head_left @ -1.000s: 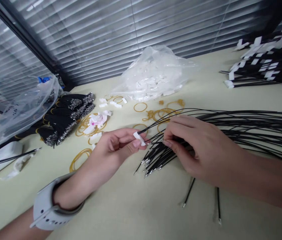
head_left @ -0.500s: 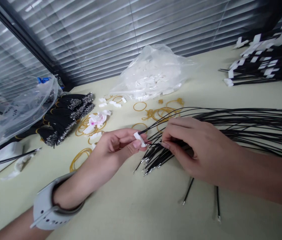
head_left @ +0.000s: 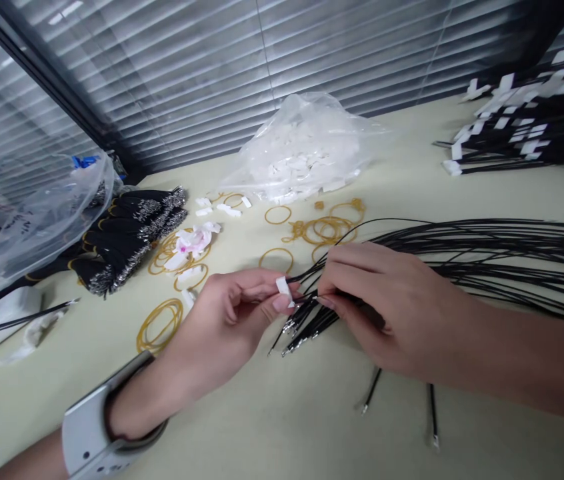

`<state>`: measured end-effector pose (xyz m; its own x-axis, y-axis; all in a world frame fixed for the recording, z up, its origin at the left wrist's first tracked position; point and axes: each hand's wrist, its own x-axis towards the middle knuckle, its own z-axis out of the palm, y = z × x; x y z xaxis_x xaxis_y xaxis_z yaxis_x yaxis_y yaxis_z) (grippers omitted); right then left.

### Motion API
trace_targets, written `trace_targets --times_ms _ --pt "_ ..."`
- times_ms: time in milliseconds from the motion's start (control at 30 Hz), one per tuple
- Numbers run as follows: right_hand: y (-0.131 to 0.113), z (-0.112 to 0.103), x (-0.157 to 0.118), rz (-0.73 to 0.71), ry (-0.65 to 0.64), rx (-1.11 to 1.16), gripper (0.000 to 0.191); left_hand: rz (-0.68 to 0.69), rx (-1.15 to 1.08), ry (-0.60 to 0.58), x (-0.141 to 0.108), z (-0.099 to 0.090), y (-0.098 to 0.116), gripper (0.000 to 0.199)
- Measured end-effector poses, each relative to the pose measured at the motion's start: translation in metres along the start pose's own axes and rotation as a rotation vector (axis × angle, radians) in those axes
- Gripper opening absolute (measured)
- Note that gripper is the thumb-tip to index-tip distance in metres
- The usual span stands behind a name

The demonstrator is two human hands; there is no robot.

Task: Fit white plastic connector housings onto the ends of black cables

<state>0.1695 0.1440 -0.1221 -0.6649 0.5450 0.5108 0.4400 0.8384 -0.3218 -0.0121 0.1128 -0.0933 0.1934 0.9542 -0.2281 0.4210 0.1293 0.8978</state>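
Between the thumb and fingers of my left hand (head_left: 242,310) is a small white connector housing (head_left: 285,288), with black wires running from it to the right. My right hand (head_left: 377,303) is closed in a pinch on a thin black wire, its metal terminal (head_left: 316,298) showing at the fingertips close to the housing. Beneath and behind my right hand lies a spread bunch of black wires (head_left: 502,250), their bare metal ends (head_left: 295,340) pointing left. Two wire ends (head_left: 433,417) stick out below my right hand. The palm side of my right hand is hidden.
A clear plastic bag of white housings (head_left: 307,150) stands at the back. Yellow rubber bands (head_left: 159,327) and loose white housings (head_left: 229,210) lie around. Bundled black wires with metal terminals (head_left: 127,233) are at left; wires with white housings (head_left: 522,127) are piled at right.
My left hand and the housing have shifted slightly right and down, closer to my right fingertips. My right hand stays pinched on the wire, nearly in place.
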Motion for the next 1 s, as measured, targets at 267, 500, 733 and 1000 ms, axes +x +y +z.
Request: trace_targets --times_ms 267,500,733,1000 --pt "0.0017 0.0045 0.0018 0.077 -0.108 0.067 0.023 -0.005 -0.059 0.026 -0.0011 0.0038 0.0009 0.008" --pt "0.0022 0.0067 0.0031 0.054 -0.126 0.079 0.024 -0.012 -0.105 0.032 0.0008 0.0037 -0.0011 0.008" --pt "0.0018 0.0058 0.0023 0.062 -0.146 0.112 0.022 0.012 -0.173 0.006 -0.0003 0.0062 0.0004 0.003" --pt "0.0006 0.0022 0.0041 0.052 -0.030 0.152 0.015 0.040 -0.223 0.018 0.0008 0.0021 0.0010 0.011"
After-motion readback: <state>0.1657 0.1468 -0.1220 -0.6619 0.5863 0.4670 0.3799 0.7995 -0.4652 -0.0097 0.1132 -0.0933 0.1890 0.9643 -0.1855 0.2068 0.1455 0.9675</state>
